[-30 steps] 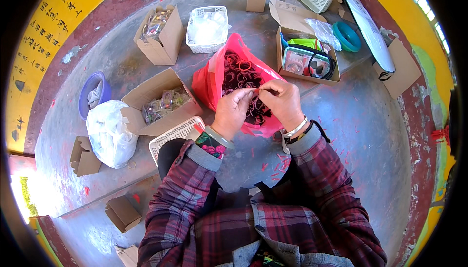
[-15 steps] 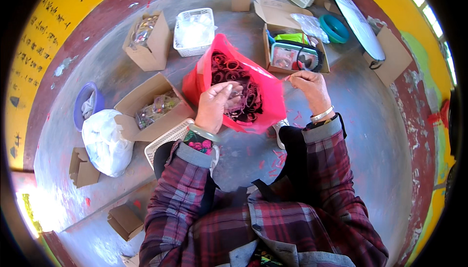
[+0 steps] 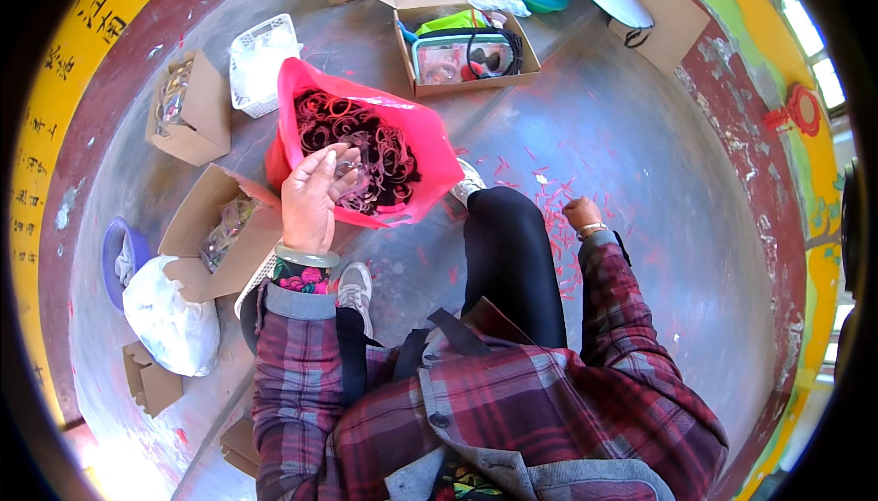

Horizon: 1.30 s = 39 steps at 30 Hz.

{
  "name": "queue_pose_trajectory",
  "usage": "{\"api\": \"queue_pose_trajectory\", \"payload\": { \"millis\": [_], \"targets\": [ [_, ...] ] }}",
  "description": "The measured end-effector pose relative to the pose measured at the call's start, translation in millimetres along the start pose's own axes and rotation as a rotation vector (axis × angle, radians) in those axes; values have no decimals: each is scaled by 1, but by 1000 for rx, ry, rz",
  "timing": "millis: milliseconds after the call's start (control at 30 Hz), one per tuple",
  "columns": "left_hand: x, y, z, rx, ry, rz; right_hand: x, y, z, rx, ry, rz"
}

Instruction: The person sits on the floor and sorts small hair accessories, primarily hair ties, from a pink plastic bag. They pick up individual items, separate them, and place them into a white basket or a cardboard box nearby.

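Observation:
My left hand (image 3: 315,194) is raised over the mouth of a pink-red plastic bag (image 3: 434,167). Its fingers are closed around a small see-through plastic piece (image 3: 349,170) whose kind I cannot make out. Inside the bag lies a heap of thin, curled pink and black rings or bands (image 3: 389,140). Out to the right of my knee is my right hand (image 3: 582,214), closed and low above the floor. Whatever its fingers may hold is hidden. Thin red scraps (image 3: 558,194) lie scattered on the floor around it.
A cardboard box (image 3: 471,90) with a clear case stands ahead. On the left are a white basket (image 3: 265,57), a box of small packets (image 3: 206,126), another open box (image 3: 261,231), a white plastic bag (image 3: 174,318) and a purple basin (image 3: 137,245). My shoes flank the pink-red bag.
My right hand has moved from a pinch beside the bag's right edge, out right and down toward the scraps. My left hand stays at the bag's mouth. The whole view has shifted.

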State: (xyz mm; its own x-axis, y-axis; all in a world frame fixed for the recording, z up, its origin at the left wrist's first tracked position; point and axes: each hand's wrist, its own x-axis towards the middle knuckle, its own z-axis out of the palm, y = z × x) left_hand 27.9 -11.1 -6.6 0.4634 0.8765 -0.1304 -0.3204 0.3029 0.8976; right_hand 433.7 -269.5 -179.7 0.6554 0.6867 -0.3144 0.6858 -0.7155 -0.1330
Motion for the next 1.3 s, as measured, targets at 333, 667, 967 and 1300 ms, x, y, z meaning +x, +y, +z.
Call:
{"api": "queue_pose_trajectory", "payload": {
  "millis": [333, 667, 967, 1300],
  "targets": [
    [2, -9, 0, 44, 5, 1, -37, 70, 38, 195, -33, 375],
    [2, -10, -1, 60, -1, 12, -64, 104, 22, 1066, -385, 599],
    [0, -7, 4, 32, -6, 12, -66, 139, 20, 1938, -437, 47],
    [-1, -4, 1, 34, -28, 26, -77, 119, -10, 1461, -382, 564]
  ]
}}
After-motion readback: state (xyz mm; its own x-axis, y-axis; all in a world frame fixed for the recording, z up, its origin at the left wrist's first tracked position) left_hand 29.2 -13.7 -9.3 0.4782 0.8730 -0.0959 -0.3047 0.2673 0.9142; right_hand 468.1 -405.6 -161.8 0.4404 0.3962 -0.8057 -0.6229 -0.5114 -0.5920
